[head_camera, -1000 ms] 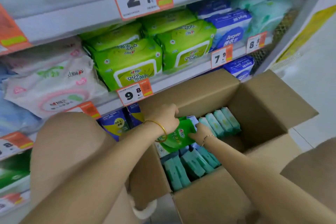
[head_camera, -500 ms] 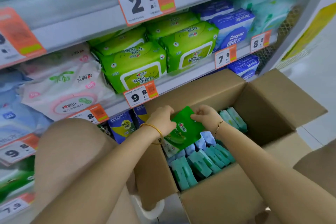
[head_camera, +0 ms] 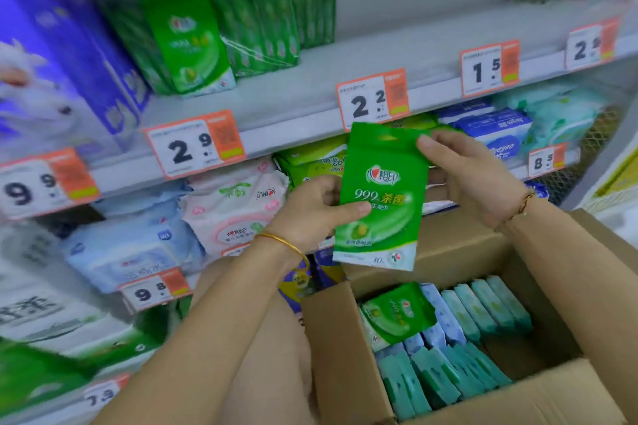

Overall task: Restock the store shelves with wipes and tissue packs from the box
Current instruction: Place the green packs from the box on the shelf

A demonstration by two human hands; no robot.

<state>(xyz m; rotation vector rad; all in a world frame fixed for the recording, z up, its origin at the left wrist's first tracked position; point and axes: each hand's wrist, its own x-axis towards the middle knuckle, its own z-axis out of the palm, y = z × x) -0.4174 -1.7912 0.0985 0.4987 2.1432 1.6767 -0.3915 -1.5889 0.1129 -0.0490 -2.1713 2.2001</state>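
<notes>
1. You get bright, even white light from above, and no hard shadows fall on the shelves.
2. The green pack (head_camera: pixel 379 197) at centre is sharp and its print is legible.
3. Motion blur smears the left of the frame. The blue package (head_camera: pixel 62 55) at upper left is soft.
4. The shelf edge (head_camera: pixel 293 134) tilts and bows toward the corners.
5. Mild shade sits inside the box (head_camera: pixel 338 355) at lower right.
</notes>
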